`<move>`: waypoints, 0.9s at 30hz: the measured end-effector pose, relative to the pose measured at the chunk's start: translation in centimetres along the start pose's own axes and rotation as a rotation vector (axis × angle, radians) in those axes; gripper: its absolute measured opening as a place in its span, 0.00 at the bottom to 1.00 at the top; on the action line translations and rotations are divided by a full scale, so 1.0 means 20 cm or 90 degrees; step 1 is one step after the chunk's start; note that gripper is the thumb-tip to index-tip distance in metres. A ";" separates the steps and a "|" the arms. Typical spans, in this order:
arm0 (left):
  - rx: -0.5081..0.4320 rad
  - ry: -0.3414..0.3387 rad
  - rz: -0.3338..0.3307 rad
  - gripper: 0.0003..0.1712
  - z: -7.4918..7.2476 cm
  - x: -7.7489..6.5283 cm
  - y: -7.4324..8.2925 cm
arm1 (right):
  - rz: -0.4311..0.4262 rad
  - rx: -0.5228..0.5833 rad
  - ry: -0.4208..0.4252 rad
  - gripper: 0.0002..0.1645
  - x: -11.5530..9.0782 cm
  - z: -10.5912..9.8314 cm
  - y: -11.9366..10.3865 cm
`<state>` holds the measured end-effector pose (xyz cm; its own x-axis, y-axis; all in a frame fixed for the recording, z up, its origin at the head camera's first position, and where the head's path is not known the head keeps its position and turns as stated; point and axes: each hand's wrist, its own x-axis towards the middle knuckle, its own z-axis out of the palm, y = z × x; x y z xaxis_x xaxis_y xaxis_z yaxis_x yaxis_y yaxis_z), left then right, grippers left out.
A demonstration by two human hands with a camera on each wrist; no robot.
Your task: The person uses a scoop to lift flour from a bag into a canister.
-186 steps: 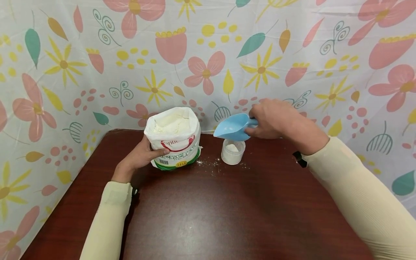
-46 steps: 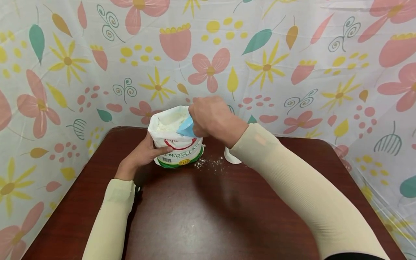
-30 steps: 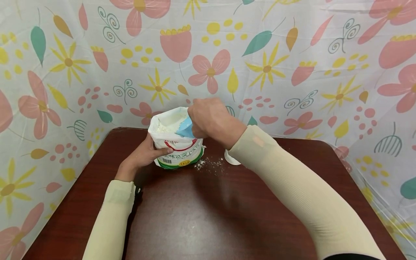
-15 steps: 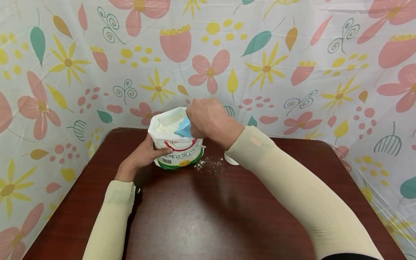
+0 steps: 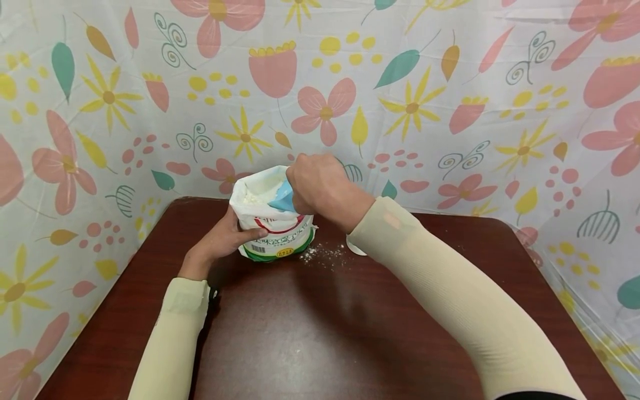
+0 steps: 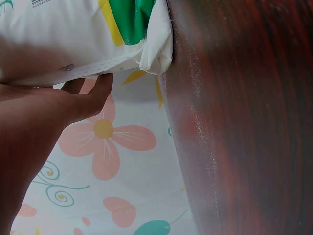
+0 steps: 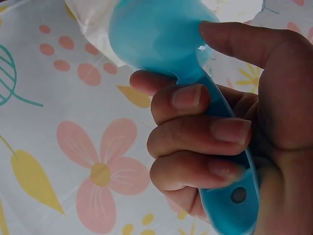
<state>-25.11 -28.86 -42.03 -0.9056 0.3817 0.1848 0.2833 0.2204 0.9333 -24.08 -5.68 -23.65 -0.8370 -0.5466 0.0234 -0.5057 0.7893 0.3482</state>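
Observation:
An opened white flour bag (image 5: 280,225) with a green base stands upright at the back of the table, pale powder inside it. My left hand (image 5: 217,241) holds it from the left, thumb across the front and fingers behind; the left wrist view shows fingers (image 6: 98,95) against its side. My right hand (image 5: 322,186) grips a blue scoop (image 5: 283,198) whose bowl is down in the bag's mouth at the right rim. In the right wrist view several fingers wrap the scoop's handle (image 7: 227,200), and the thumb presses near the bowl. The bowl's tip is hidden.
A small white jar (image 5: 356,249) stands right of the bag, mostly hidden behind my right wrist and sleeve. Spilled powder (image 5: 322,254) dots the dark wooden table (image 5: 280,333) between them. A flower-patterned curtain (image 5: 425,139) hangs close behind the table.
From over the jar, the scoop has come left and down into the flour bag. During the last second it has shifted only slightly left. My left hand stays on the bag.

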 end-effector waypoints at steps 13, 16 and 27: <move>0.018 -0.010 0.006 0.58 0.00 0.00 -0.01 | 0.002 -0.003 0.008 0.09 0.01 0.03 0.00; 0.016 -0.011 0.014 0.58 0.00 0.00 -0.01 | 0.001 -0.007 0.011 0.10 0.01 0.04 0.00; 0.003 -0.010 -0.007 0.58 0.00 -0.01 -0.01 | -0.001 -0.002 0.020 0.10 0.03 0.07 -0.03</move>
<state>-25.03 -28.99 -42.24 -0.9037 0.3929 0.1703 0.2756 0.2293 0.9335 -24.58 -6.12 -25.19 -0.8292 -0.5565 0.0528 -0.5064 0.7877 0.3508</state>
